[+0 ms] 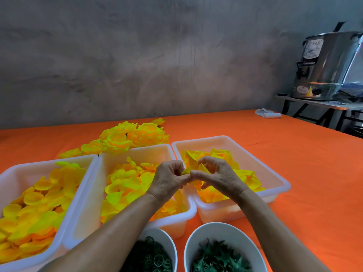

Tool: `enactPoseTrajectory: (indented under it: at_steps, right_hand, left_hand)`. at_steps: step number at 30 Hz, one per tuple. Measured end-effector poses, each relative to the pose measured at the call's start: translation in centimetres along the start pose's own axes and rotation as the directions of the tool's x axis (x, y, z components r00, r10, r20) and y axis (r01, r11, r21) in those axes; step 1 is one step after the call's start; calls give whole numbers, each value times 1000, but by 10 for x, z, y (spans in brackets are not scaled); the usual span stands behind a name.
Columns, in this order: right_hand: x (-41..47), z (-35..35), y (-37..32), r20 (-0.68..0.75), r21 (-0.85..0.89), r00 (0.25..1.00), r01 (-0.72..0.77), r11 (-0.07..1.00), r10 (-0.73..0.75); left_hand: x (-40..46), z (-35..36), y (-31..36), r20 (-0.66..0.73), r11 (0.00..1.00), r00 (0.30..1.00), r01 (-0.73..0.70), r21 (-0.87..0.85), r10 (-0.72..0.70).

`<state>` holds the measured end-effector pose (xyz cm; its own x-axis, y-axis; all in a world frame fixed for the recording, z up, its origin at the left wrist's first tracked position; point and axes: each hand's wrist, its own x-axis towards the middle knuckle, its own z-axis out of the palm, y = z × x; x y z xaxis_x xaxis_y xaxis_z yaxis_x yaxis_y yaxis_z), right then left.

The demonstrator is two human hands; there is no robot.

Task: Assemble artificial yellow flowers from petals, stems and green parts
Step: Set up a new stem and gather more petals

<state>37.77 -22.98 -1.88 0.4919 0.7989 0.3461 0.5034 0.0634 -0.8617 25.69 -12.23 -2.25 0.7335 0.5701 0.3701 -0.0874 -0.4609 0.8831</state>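
My left hand and my right hand meet above the gap between the middle tray and the right tray. Both pinch a small yellow petal piece between fingers and thumbs. Loose yellow petals fill the left tray, the middle tray and the right tray. A pile of finished yellow flowers lies behind the trays. Two white bowls sit at the front: one with green rings, one with green star-shaped parts. No stems show.
The orange table cloth stretches out to the right of the trays. A white roll lies at the far edge. A steel urn stands on a side table at the back right. A grey wall runs behind.
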Motion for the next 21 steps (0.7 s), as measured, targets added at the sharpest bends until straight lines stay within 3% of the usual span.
enactPoseTrajectory:
  at_steps: [10, 21]
  right_hand:
    - [2, -2, 4, -120, 60, 992, -31, 998, 38]
    - [1, -2, 3, -101, 76, 995, -6, 997, 14]
  left_hand:
    - [-2, -3, 5, 63, 999, 998, 18, -50, -15]
    - [-1, -2, 2, 5, 999, 1000, 19, -47, -18]
